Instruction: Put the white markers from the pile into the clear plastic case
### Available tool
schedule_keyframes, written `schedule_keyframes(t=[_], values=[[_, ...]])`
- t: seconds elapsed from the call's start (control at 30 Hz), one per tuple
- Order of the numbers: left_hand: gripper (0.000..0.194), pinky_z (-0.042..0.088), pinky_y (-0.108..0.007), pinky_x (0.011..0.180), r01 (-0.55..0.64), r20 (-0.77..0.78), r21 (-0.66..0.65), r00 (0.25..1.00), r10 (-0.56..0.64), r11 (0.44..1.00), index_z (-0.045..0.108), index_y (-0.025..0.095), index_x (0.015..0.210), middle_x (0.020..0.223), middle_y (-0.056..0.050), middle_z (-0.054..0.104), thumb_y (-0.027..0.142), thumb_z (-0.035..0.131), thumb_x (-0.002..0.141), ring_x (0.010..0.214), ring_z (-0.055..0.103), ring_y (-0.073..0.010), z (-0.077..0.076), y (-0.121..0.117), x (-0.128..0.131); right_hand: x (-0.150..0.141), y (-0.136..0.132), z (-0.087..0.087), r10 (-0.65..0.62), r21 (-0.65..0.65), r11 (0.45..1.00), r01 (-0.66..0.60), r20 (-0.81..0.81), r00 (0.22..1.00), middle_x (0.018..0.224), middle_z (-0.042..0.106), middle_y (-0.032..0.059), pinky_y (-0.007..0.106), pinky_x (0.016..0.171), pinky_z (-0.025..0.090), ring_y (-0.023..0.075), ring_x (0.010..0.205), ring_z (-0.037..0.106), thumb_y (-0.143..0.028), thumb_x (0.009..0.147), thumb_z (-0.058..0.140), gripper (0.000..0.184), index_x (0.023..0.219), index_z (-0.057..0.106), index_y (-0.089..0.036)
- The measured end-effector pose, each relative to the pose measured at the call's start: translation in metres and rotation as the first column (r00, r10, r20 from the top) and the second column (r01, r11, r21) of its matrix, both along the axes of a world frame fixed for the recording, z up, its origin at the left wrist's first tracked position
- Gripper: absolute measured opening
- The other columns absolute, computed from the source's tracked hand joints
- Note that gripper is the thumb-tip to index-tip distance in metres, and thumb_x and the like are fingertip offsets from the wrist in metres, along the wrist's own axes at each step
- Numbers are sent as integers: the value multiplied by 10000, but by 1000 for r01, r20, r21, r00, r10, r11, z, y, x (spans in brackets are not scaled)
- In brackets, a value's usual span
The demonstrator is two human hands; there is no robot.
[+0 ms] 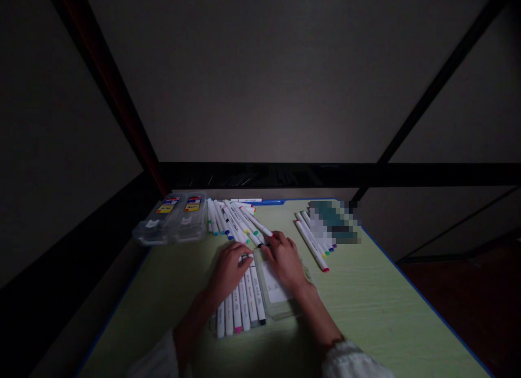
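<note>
In the head view, I see the left hand (231,267) curled over the upper end of the marker row (245,302). The right hand (287,264), with bent fingers, is beside the loose markers (240,218). Whether either one grips, I cannot tell. These markers seem light, stiff, maybe slippery; I would hold the middle.

Pale green, blue-edged table (366,318), clear cases (189,220) at far left, loose white markers (241,217), open case (280,308) nearer
</note>
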State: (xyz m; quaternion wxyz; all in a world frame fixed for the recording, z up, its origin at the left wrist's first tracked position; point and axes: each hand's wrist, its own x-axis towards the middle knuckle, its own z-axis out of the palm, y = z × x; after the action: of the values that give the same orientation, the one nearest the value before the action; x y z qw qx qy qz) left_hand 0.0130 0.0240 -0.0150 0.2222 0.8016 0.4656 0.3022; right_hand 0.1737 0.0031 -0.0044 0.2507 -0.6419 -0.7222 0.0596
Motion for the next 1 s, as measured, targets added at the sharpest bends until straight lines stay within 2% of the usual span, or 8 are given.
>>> schedule_keyframes(t=[0.23,0.47,0.8,1.0], values=[[105,423,-303,810,0,15,-14,1000,0,1000,611,162,760,838,-44,617,133,517,723,859,557,-170,1,-2,0,4,2,-2,61,110,993,-35,-244,968,979,520,93,287,778,415,176,840,540,-104,808,375,249,939,579,-160],[105,419,-317,833,-1,20,-12,1000,1,1000,616,168,765,851,-50,616,144,524,722,900,552,-178,-2,-1,0,6,3,-7,67,195,981,-1,-332,941,897,494,75,299,727,421,173,772,519,-56,752,359,255,892,543,-163],[98,421,-319,830,-11,16,11,1000,11,1000,614,173,751,847,-45,619,136,531,715,903,554,-180,-3,-1,0,9,3,-10,-30,163,983,86,-321,946,740,465,30,275,594,364,158,629,461,-122,794,318,130,745,409,-201],[108,424,-320,823,-9,5,7,1000,9,1000,612,169,744,837,-42,618,119,521,714,873,557,-174,-1,-1,0,7,0,-7,-53,101,990,100,-389,920,678,510,10,262,557,352,155,584,477,-216,813,358,105,893,413,-176]])
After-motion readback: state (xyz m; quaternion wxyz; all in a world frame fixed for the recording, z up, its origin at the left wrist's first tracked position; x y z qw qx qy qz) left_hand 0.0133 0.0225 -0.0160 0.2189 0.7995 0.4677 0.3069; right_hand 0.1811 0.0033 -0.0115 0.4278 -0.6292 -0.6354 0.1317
